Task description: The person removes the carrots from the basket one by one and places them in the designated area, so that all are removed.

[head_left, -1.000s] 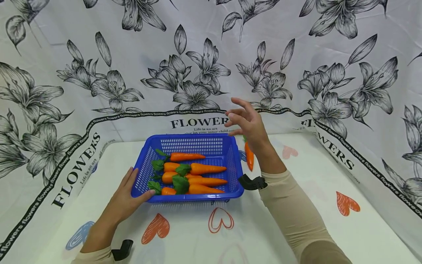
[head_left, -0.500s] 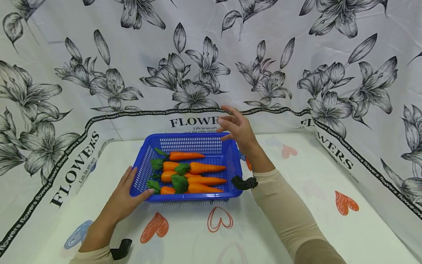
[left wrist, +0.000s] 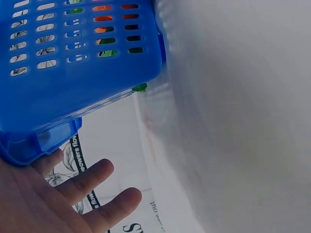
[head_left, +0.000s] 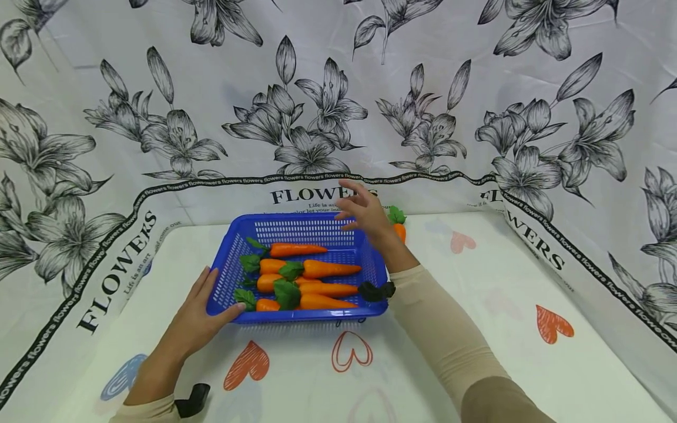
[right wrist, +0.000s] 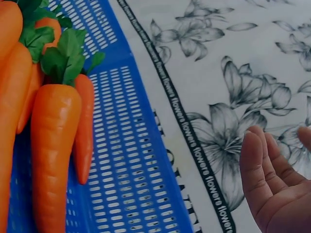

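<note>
**Several carrots (head_left: 332,269) in a blue basket (head_left: 307,317)**

Left hand (head_left: 197,323), fingers spread, touches the basket's left corner; right hand (head_left: 367,214), loosely spread, hovers near its far-right corner. Another carrot (head_left: 400,233) lies beside it on the surface (head_left: 486,264).

I face a white cloth backdrop (head_left: 248,76) printed with black line-drawn lilies (head_left: 312,147). It hangs behind the table and continues along my left and right, with shallow wrinkles at upper right. A black band (head_left: 206,183) lettered "flowers" in white runs across it, dipping and curving. Below the band I read "FLOWERS" in large black capitals (head_left: 116,273), repeated on three sides, with smaller script beside it. In front of me: a white table (head_left: 301,382), printed with a solid red heart (head_left: 247,365), an outlined heart, a paler pink heart (head_left: 462,242) and a blue scribbled shape (head_left: 124,377). Light: soft, diffuse; upper cloth greyish.
</note>
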`<act>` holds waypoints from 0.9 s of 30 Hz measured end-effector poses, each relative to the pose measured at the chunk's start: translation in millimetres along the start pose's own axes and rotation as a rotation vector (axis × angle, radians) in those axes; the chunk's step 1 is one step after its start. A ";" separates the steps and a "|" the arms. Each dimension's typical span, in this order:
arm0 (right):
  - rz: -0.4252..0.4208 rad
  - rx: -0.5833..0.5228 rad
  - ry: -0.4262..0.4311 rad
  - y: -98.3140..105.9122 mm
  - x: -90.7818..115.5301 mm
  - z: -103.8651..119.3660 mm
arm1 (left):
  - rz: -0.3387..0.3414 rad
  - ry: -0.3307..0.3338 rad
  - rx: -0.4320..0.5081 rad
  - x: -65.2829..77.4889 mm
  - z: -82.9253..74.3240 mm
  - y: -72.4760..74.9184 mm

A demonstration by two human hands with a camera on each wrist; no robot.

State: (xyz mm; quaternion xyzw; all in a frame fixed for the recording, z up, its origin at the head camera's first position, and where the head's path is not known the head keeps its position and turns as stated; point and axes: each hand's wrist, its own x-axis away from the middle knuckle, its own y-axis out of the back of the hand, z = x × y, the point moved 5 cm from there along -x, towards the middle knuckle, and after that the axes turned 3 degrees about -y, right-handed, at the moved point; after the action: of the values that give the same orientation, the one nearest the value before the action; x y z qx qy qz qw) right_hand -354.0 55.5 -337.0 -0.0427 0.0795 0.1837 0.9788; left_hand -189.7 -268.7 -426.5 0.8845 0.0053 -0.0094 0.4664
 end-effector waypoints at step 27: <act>0.141 0.153 -0.162 -9.5 -21.1 -68.3 | 0.020 0.019 -0.002 0.1 -0.7 -0.7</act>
State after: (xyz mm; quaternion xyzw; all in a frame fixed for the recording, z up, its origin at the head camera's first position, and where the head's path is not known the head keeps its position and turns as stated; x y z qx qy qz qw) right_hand -379.5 31.5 -400.1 0.0526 0.0168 0.2485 0.9671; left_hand -189.6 -267.8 -426.6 0.8842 0.0008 0.0039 0.4671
